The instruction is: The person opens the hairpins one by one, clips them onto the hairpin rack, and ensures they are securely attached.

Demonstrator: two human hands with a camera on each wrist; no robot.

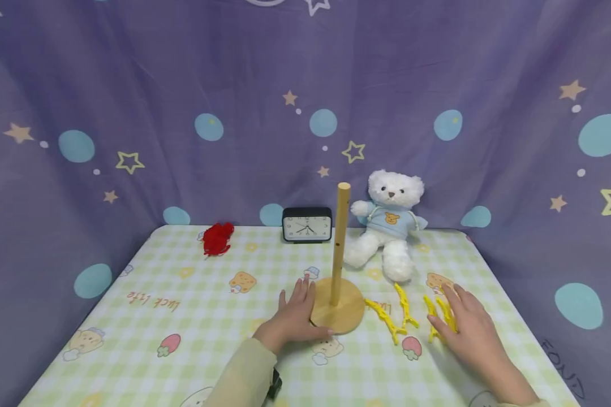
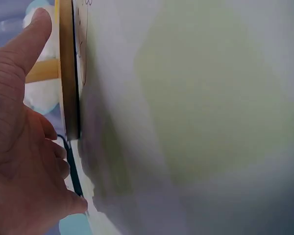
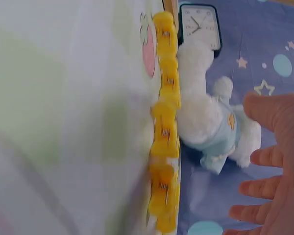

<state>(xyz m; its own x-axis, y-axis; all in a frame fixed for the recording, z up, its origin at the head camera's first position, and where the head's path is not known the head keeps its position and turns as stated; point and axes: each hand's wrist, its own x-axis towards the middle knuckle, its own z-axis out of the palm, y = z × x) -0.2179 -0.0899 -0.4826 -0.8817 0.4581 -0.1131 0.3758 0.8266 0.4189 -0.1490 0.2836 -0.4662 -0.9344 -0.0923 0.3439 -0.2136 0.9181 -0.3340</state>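
Checked tablecloth | wooden stand: long axis upright | left hand: spread against base | right hand: spread over yellow pieces

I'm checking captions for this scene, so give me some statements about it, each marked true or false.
1. The left hand is at the round base of the wooden stand. True.
2. The right hand holds nothing. True.
3. In the head view, the clock is left of the white bear. True.
4. The white bear wears a red top. False: it wears a light blue top.
5. The wooden stand lies on its side. False: it stands upright.
6. The right hand is beside the clock. False: it is by the yellow pieces.
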